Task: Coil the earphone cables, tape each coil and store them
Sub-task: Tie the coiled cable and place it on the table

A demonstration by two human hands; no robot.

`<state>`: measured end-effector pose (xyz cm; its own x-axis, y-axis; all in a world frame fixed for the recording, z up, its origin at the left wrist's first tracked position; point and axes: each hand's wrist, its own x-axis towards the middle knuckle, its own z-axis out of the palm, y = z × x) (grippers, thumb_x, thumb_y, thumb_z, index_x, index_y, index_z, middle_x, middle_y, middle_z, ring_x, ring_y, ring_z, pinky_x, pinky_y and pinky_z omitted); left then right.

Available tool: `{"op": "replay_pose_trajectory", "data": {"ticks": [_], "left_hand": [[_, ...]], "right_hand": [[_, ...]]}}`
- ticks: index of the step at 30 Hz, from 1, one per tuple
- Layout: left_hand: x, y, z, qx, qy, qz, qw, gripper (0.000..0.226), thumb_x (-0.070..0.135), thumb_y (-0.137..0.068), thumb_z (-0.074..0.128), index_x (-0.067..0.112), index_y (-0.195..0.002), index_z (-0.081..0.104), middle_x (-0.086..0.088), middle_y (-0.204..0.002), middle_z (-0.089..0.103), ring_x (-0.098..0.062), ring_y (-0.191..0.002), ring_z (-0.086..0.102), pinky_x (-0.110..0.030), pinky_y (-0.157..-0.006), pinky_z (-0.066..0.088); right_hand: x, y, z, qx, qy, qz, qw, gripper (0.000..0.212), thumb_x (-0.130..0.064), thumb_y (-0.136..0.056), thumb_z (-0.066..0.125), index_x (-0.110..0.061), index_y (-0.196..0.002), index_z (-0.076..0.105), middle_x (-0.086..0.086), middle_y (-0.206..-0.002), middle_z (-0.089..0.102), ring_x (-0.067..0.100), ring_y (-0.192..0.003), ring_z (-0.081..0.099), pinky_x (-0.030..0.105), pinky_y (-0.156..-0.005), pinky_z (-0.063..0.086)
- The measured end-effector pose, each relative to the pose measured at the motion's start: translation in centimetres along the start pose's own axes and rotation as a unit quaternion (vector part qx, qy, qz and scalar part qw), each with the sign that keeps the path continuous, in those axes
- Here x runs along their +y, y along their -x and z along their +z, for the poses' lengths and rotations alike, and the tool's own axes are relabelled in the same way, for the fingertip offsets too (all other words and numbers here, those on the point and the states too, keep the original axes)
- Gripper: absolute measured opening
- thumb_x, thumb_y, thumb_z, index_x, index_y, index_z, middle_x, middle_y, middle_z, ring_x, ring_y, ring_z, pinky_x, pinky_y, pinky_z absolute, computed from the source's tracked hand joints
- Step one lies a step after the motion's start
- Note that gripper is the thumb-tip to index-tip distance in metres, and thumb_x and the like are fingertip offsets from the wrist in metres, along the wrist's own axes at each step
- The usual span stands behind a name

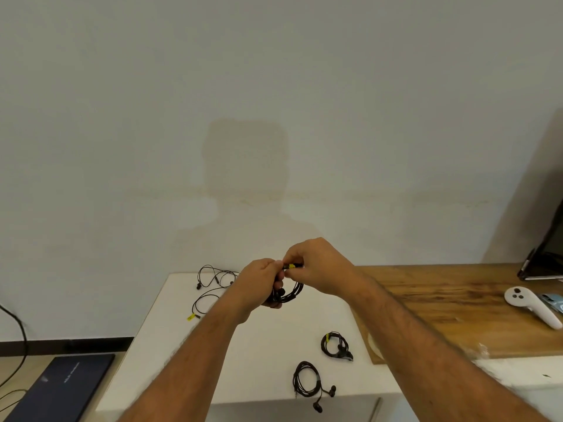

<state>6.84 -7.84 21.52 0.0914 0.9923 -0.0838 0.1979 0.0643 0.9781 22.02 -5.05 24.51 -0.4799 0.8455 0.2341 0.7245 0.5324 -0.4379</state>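
A: How much room is there around the hands?

B: Both are held up over the far half of the white table, centre of the frame. Bare tabletop lies below them, down to the near edge at the bottom. The left edge drops to the floor at lower left; the right edge meets a wooden top at mid right.

A: And the hands themselves?

B: The left hand has its fingers curled round a black coil. The right hand pinches the coil's top, where a yellow tape wraps it.

A: Other earphones?

B: A loose cable lies spread at the table's far left corner, with a yellow tag at its end. Two more coils lie at lower centre: the taped coil nearer the wooden top, and the near coil close to the near edge.

A: Anything hard to read?

B: The left hand covers part of the held coil and part of the loose cable. Whether the near coil has tape, I cannot tell. A screen is cut off by the right edge.

A: The rest?

B: A white controller lies on the wood at far right. A dark flat box lies on the floor at lower left. The plain wall fills the upper frame, with a shadow on it.
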Motion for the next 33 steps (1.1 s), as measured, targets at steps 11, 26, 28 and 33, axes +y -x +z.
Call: {"op": "replay_pose_trajectory", "data": {"ticks": [11, 26, 28, 33], "left_hand": [[-4.9, -1.1, -0.4, 0.045, 0.020, -0.030, 0.998, 0.028, 0.033, -0.095, 0.058, 0.007, -0.094, 0.066, -0.006, -0.074, 0.059, -0.015, -0.064, 0.057, -0.030, -0.061, 0.059], [-20.0, -6.1, -0.4, 0.080, -0.122, -0.103, 0.984, 0.014, 0.018, -0.090, 0.063, 0.016, -0.100, 0.073, -0.001, -0.079, 0.069, -0.018, -0.073, 0.069, -0.037, -0.066, 0.061], [-21.6, -6.9, -0.4, 0.076, -0.201, -0.093, 0.972, 0.016, 0.024, -0.091, 0.062, 0.023, -0.099, 0.075, 0.005, -0.076, 0.068, -0.016, -0.072, 0.067, -0.033, -0.065, 0.059], [-23.8, -7.9, 0.2, 0.069, -0.303, -0.087, 0.946, 0.019, 0.032, -0.092, 0.058, 0.030, -0.101, 0.074, 0.007, -0.086, 0.072, -0.011, -0.075, 0.066, -0.029, -0.068, 0.055]], "right_hand": [[1.5, -0.5, 5.1, -0.020, 0.000, 0.077, 0.997, 0.007, -0.020, -0.080, 0.062, -0.014, -0.081, 0.066, -0.006, -0.066, 0.054, 0.012, -0.061, 0.047, 0.024, -0.054, 0.034], [9.3, -2.3, 20.0, -0.137, -0.110, 0.219, 0.960, 0.013, -0.015, -0.078, 0.076, -0.015, -0.089, 0.069, -0.002, -0.076, 0.066, 0.015, -0.068, 0.069, 0.023, -0.058, 0.049], [10.2, -2.6, 21.5, -0.157, -0.112, 0.230, 0.954, 0.021, -0.016, -0.078, 0.078, -0.016, -0.096, 0.068, -0.005, -0.077, 0.063, 0.012, -0.065, 0.067, 0.022, -0.057, 0.048], [11.3, -3.0, 23.4, -0.175, -0.040, 0.217, 0.960, 0.014, -0.019, -0.080, 0.074, -0.020, -0.092, 0.069, -0.002, -0.096, 0.066, 0.015, -0.081, 0.065, 0.029, -0.072, 0.053]]}}
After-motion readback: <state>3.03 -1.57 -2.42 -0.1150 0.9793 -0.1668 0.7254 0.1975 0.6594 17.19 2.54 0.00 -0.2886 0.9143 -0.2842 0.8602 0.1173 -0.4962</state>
